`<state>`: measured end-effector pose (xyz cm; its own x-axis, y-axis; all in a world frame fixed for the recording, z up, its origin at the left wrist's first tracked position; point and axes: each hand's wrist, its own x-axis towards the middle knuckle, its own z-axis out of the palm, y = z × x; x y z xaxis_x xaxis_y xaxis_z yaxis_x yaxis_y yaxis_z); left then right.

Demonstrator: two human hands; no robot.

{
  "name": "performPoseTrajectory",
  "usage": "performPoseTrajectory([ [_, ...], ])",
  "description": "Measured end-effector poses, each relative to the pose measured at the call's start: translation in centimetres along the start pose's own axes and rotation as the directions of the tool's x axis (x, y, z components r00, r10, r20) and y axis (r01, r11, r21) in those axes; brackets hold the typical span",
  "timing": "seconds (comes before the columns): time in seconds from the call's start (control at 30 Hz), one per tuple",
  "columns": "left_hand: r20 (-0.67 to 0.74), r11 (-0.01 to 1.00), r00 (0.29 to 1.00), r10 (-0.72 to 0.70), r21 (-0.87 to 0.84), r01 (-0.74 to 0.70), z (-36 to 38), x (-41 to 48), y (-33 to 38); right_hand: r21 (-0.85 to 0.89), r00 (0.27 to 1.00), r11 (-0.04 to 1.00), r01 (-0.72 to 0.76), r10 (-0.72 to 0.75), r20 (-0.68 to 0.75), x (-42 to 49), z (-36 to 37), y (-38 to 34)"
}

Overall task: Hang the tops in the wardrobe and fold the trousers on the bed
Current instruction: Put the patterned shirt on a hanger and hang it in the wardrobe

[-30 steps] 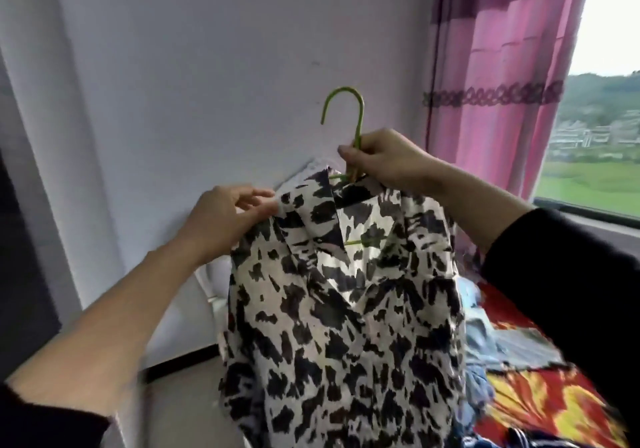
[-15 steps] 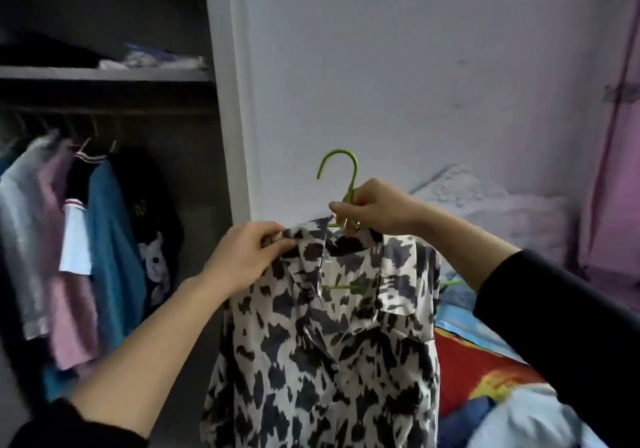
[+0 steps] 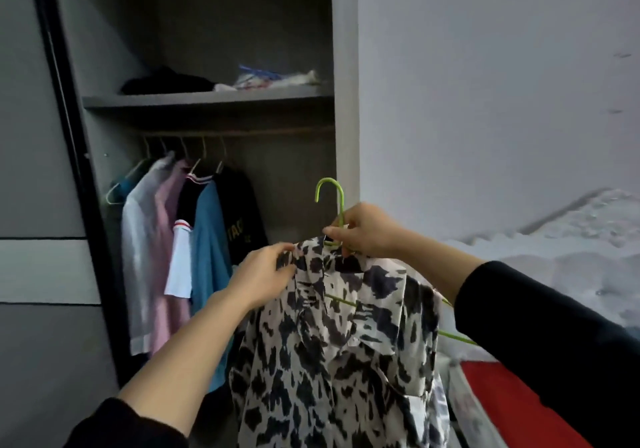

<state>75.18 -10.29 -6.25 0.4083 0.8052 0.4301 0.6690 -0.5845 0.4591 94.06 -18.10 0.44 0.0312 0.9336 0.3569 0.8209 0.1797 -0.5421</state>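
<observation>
Hanging step: person is carrying the spotted top (image 3: 332,343) on its green hanger (image 3: 337,212) in front of the open wardrobe (image 3: 343,101). Next, I judge, hooking it onto the rail (image 3: 242,133) beside the hung clothes (image 3: 187,246). Right hand (image 3: 363,231) is gripping the hanger neck, fingers curled; left hand (image 3: 263,274) is pinching the collar.
</observation>
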Motion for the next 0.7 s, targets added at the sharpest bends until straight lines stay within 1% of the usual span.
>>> performPoseTrajectory([
  [0.1, -0.015, 0.999, 1.000, -0.016, 0.037, 0.017, -0.2, 4.3, -2.8, 0.009, 0.999, 0.999, 0.035, -0.035, -0.003, 5.7, 1.6, 0.2],
  [0.23, -0.061, 0.994, 0.998, -0.029, 0.105, 0.036, -1.2, 10.6, -6.4, 0.094, 0.996, 0.995, 0.041, -0.033, -0.086, 13.6, 3.4, 0.5],
  [0.37, -0.091, 0.988, 0.995, -0.043, 0.146, 0.056, -2.2, 15.6, -9.3, 0.089, 0.996, 0.996, 0.026, -0.019, -0.082, 20.3, 5.7, 0.5],
  [0.57, -0.128, 0.966, 0.992, -0.004, 0.255, 0.037, -3.7, 23.5, -13.8, 0.152, 0.987, 0.988, -0.016, 0.040, -0.157, 29.4, 8.1, 0.9],
  [0.7, -0.152, 0.953, 0.987, 0.057, 0.302, -0.009, -4.8, 29.6, -17.4, 0.182, 0.981, 0.982, -0.053, 0.085, -0.172, 35.4, 10.0, 0.7],
])
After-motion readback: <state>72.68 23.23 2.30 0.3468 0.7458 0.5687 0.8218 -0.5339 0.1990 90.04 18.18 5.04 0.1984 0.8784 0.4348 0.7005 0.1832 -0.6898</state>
